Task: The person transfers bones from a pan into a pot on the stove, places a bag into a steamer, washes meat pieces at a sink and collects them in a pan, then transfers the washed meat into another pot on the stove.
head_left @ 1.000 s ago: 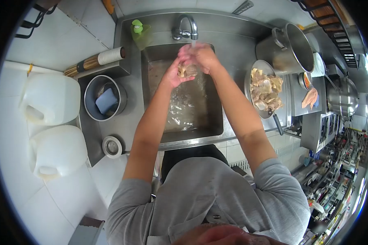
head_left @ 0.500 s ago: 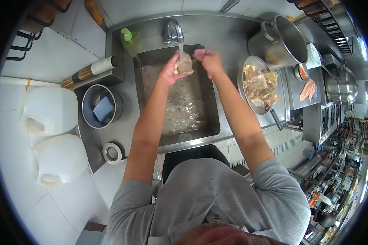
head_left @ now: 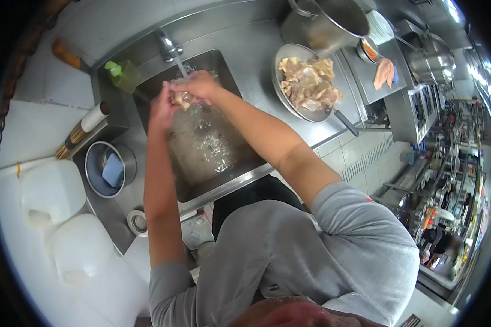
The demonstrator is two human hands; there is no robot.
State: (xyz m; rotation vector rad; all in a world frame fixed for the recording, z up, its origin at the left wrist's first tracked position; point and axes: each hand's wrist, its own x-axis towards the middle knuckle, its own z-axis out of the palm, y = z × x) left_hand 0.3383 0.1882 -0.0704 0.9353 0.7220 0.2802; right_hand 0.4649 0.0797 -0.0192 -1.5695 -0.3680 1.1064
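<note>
Under the running faucet (head_left: 170, 50), a pale piece of raw meat (head_left: 183, 100) is held between both hands over the sink (head_left: 195, 192). My left hand (head_left: 162, 107) grips it from the left, fingers bent around its side. From the right, my right hand (head_left: 201, 87) is closed on its upper part, with the fingertips partly hidden. Water stands in the basin beneath. To the right of the sink, more meat pieces (head_left: 310, 84) lie heaped in a long-handled pan (head_left: 278, 64).
A large steel pot (head_left: 324, 27) stands behind the pan. Left of the sink are a green soap bottle (head_left: 123, 76), a round pot (head_left: 91, 173) with a blue sponge (head_left: 113, 170), and a drain strainer (head_left: 138, 223). White jugs (head_left: 52, 188) sit at far left.
The view has turned and shifted, so the sink appears tilted and further left. My right hand, apart from the meat half a second ago, is back on it.
</note>
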